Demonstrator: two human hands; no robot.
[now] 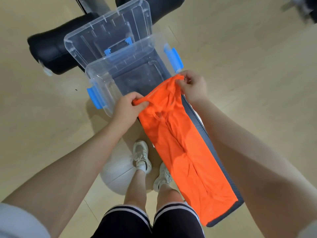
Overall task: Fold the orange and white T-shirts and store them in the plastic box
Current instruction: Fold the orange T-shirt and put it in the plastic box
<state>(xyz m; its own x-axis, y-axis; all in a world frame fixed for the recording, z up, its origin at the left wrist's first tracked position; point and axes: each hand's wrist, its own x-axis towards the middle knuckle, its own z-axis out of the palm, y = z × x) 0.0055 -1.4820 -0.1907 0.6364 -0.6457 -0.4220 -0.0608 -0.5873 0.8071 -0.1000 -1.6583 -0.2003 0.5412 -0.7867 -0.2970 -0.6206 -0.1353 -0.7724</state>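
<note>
The left hand [127, 104], left of the frame's centre, has its fingers curled tightly, thumb against forefinger, pinching one top corner of the orange T-shirt [180, 143]; the right hand [193, 85], a little above and right of centre, pinches the other top corner between thumb and fingertips, the remaining fingers bent inward; neither hand is slack, and both grasp cloth only. Between them the upper edge of the shirt runs taut on a slant from lower left to upper right; the shirt is folded lengthwise into one long narrow strip that runs from the centre toward the lower right of the frame, lying along a dark ribbed mat [221, 169] whose edge shows at its right side.

Counted: one orange shirt; no white one can be made out; one clear plastic box [103, 78] in the upper middle, open, just beyond the hands, with nothing visible inside and two blue latches, one at its left end [96, 97] and one at its right [175, 59]; one clear lid [109, 28] propped behind it, near the top of the frame; two white sneakers [151, 164] at lower centre on a pale floor [42, 126]; one white rounded object [118, 176] beside the left shoe, what it is I cannot tell.
</note>
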